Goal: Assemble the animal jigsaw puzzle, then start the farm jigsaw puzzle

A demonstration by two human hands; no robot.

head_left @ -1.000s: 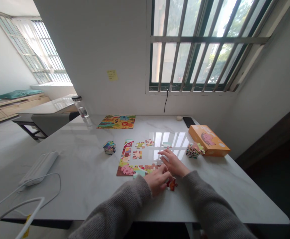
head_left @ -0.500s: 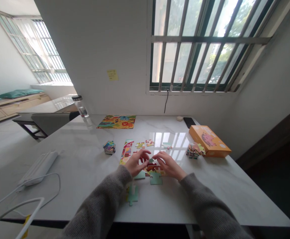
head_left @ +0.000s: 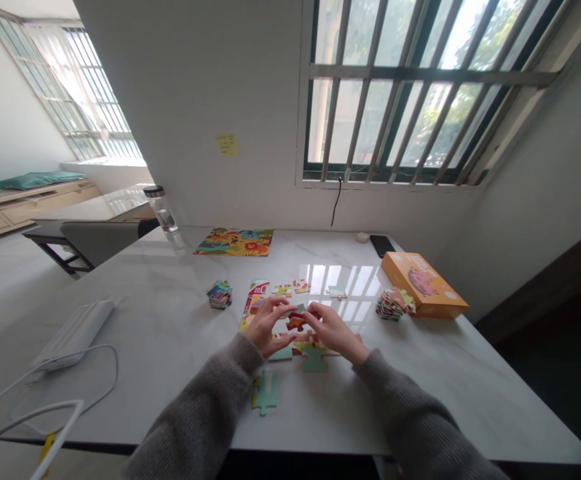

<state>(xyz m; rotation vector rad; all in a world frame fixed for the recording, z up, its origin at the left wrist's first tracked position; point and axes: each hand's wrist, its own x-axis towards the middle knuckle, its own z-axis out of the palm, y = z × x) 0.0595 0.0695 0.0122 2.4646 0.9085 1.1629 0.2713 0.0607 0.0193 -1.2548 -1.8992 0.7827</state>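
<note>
My right hand (head_left: 334,333) is closed in a pinch at the edge of a red-brown and green puzzle piece (head_left: 296,323). Facing it, my left hand (head_left: 267,327) has thumb and forefinger spread apart; whether a fingertip touches the piece is hard to see. Beneath both hands lies a partly joined puzzle section (head_left: 251,310) with a red barn, in part hidden by my fingers. Loose green pieces lie nearer me, one at the middle (head_left: 314,360) and another lower left (head_left: 266,393).
Stacks of pieces stand at left (head_left: 219,295) and right (head_left: 393,305), the latter beside an orange box (head_left: 424,285). Farther back are a picture sheet (head_left: 235,242), a phone (head_left: 381,246) and a bottle (head_left: 161,210). A power strip (head_left: 78,337) with cables lies at left.
My left hand's thumb and forefinger have spread wider. The right fingers have closed into a pinch, and the red-brown piece shows more clearly between the hands. The view has shifted slightly.
</note>
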